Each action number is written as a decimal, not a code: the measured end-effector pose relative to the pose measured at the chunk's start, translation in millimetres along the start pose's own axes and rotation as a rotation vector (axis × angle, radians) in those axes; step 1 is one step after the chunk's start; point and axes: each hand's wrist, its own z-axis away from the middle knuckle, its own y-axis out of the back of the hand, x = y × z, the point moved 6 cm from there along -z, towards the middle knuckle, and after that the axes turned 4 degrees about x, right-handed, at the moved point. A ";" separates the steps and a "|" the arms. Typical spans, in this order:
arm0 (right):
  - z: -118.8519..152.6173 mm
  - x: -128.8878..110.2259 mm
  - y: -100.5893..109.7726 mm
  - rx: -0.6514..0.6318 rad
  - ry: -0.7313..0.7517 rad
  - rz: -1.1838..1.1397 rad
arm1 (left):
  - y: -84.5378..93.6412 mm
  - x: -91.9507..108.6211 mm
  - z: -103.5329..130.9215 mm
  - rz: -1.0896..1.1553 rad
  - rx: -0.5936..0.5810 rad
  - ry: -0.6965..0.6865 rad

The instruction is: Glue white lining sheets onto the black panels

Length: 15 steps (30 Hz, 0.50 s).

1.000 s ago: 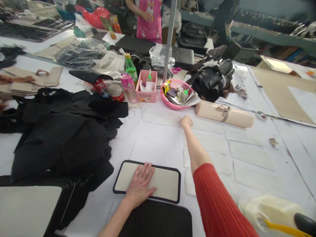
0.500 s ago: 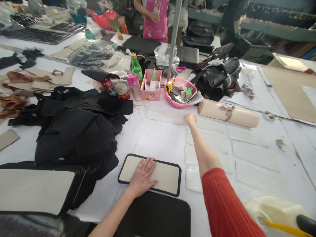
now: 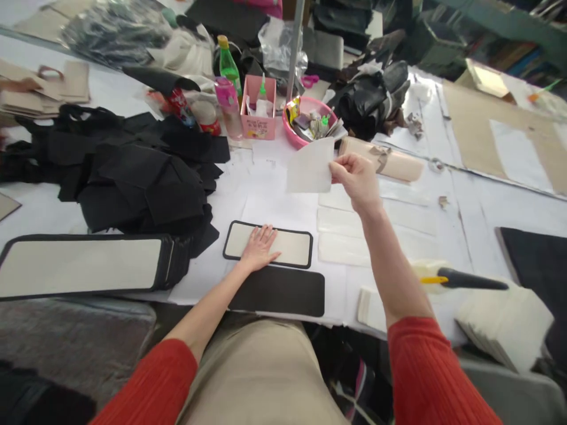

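Note:
My left hand point(image 3: 259, 249) lies flat with spread fingers on a cream panel edged in black point(image 3: 292, 247). Just below that panel, toward me, is a plain black panel point(image 3: 283, 292). Between thumb and fingers, my right hand point(image 3: 357, 177) pinches the right edge of a thin white sheet point(image 3: 310, 168), raised off the table and slightly curled. Under and beside my right forearm, several pale thin pieces point(image 3: 341, 248) lie in rows on the white table covering.
A heap of black pieces point(image 3: 128, 177) and a stack of black-edged panels point(image 3: 84, 265) are on the left. Farther back stand a pink box point(image 3: 259, 125), a pink basin point(image 3: 299, 141) and a green bottle point(image 3: 228, 65). A yellow-and-black tool point(image 3: 469, 280) lies at right.
My right hand has lifted the white sheet off the table and drawn it nearer. My left hand stays on the cream panel. The view has tilted down.

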 end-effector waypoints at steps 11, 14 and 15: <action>179.0 -104.6 51.4 0.180 -0.178 -0.072 | 42.7 23.6 43.5 0.401 0.274 -0.086; 216.2 -104.1 55.0 0.223 -0.304 -0.188 | 36.0 29.5 60.8 0.669 0.259 -0.001; 227.4 -102.8 55.6 0.239 -0.341 -0.219 | 32.2 30.3 65.2 0.770 0.247 0.046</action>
